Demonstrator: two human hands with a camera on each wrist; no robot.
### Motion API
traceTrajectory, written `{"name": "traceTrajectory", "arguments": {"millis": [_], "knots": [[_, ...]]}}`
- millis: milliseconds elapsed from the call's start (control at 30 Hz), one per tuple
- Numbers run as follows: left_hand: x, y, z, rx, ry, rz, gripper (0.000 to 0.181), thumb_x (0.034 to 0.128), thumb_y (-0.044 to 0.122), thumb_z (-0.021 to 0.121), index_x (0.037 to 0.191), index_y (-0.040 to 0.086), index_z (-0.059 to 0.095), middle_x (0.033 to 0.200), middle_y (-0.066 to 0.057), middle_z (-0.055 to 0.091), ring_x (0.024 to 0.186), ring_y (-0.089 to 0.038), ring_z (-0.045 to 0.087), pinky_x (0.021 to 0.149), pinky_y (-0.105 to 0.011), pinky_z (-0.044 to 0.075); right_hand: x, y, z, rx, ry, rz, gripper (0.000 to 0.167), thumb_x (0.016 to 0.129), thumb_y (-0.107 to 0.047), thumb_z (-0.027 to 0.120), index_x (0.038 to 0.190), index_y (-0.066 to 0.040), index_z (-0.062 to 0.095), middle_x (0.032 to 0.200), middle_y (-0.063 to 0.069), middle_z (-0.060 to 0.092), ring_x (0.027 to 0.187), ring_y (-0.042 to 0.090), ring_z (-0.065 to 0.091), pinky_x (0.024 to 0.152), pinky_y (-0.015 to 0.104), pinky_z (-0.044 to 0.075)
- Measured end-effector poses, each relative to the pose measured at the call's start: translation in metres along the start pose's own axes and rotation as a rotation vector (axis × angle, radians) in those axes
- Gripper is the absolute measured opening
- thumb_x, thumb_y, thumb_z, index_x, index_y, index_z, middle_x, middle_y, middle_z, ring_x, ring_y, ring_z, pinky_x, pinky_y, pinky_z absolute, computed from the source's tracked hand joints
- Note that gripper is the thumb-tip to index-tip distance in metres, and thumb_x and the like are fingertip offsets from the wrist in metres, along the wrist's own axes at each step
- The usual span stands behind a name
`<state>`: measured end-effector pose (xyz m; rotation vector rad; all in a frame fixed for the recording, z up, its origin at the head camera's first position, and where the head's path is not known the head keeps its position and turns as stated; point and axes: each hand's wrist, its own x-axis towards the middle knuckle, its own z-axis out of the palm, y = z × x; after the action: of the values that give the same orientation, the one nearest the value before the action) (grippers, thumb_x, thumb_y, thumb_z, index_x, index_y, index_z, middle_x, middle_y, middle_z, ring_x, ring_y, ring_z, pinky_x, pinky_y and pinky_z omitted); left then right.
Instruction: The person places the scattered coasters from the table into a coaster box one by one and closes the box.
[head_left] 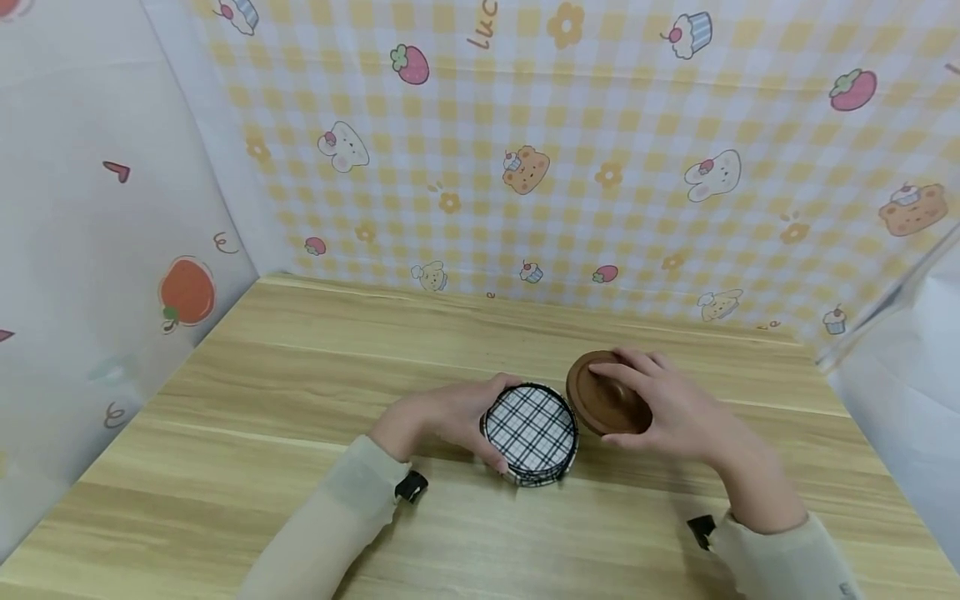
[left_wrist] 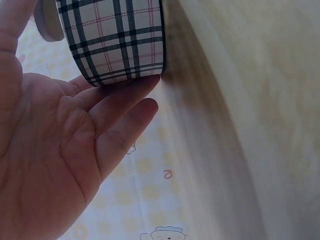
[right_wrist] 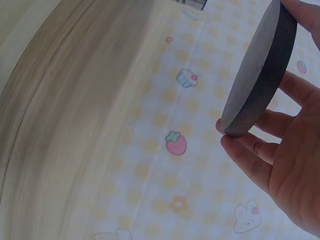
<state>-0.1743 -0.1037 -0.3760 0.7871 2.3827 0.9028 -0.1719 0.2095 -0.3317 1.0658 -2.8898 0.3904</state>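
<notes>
A round box (head_left: 531, 429) in black-and-white plaid stands near the middle of the table. My left hand (head_left: 463, 417) grips its left side, thumb in front and fingers behind. In the left wrist view, fingertips curl against the plaid wall of the box (left_wrist: 120, 40), which has thin red lines. To its right, my right hand (head_left: 678, 412) holds a round brown lid-like disc (head_left: 592, 398) by the edge, tilted above the table. The right wrist view shows the disc's thick dark rim and flat underside (right_wrist: 252, 65). Whether box and disc touch, I cannot tell.
The wood-grain table (head_left: 300, 358) extends around both hands. Behind it hangs a yellow checked cloth (head_left: 465, 167) with cartoon prints, and a white printed sheet (head_left: 90, 225) stands at the left. Black straps (head_left: 411, 486) show at both sleeves.
</notes>
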Motion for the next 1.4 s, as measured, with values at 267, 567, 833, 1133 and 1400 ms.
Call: {"name": "traceTrajectory", "arguments": {"millis": [267, 567, 833, 1133, 1400], "knots": [[0.000, 0.002, -0.002, 0.016, -0.010, -0.014, 0.111, 0.0702, 0.039, 0.089, 0.156, 0.018, 0.021, 0.146, -0.004, 0.048, 0.127, -0.017, 0.052, 0.110, -0.036, 0.042, 0.008, -0.013, 0.002, 0.035, -0.017, -0.042, 0.084, 0.072, -0.049, 0.085, 0.145, -0.024, 0.051, 0.155, 0.019, 0.038, 0.133, 0.038, 0.042, 0.095, 0.056, 0.051], [0.000, -0.002, 0.000, 0.012, -0.008, 0.007, 0.109, 0.0697, 0.041, 0.089, 0.154, 0.019, 0.023, 0.143, -0.002, 0.050, 0.124, -0.015, 0.054, 0.108, -0.033, 0.044, 0.016, -0.029, 0.012, 0.060, -0.027, -0.123, 0.082, 0.075, -0.048, 0.083, 0.145, -0.023, 0.050, 0.153, 0.019, 0.041, 0.130, 0.036, 0.045, 0.094, 0.054, 0.052], [0.000, -0.001, 0.000, 0.009, -0.004, 0.028, 0.108, 0.0687, 0.038, 0.091, 0.153, 0.018, 0.026, 0.137, 0.002, 0.055, 0.121, -0.012, 0.056, 0.107, -0.030, 0.044, 0.023, -0.042, 0.018, 0.083, -0.056, -0.163, 0.082, 0.076, -0.053, 0.081, 0.145, -0.024, 0.050, 0.154, 0.017, 0.040, 0.129, 0.031, 0.045, 0.092, 0.048, 0.054], [0.000, 0.000, -0.001, 0.014, -0.012, 0.045, 0.105, 0.0691, 0.036, 0.091, 0.151, 0.018, 0.028, 0.135, 0.005, 0.058, 0.125, -0.010, 0.053, 0.112, -0.030, 0.041, 0.029, -0.051, 0.024, 0.093, -0.112, -0.174, 0.081, 0.076, -0.054, 0.080, 0.146, -0.026, 0.049, 0.156, 0.013, 0.037, 0.134, 0.030, 0.042, 0.093, 0.044, 0.054], [0.001, -0.002, -0.001, 0.002, -0.019, 0.051, 0.105, 0.0703, 0.038, 0.090, 0.152, 0.017, 0.027, 0.140, 0.002, 0.054, 0.124, -0.010, 0.054, 0.109, -0.029, 0.043, 0.034, -0.056, 0.030, 0.089, -0.161, -0.172, 0.082, 0.075, -0.053, 0.081, 0.145, -0.026, 0.049, 0.156, 0.011, 0.038, 0.136, 0.029, 0.040, 0.095, 0.043, 0.053]]}}
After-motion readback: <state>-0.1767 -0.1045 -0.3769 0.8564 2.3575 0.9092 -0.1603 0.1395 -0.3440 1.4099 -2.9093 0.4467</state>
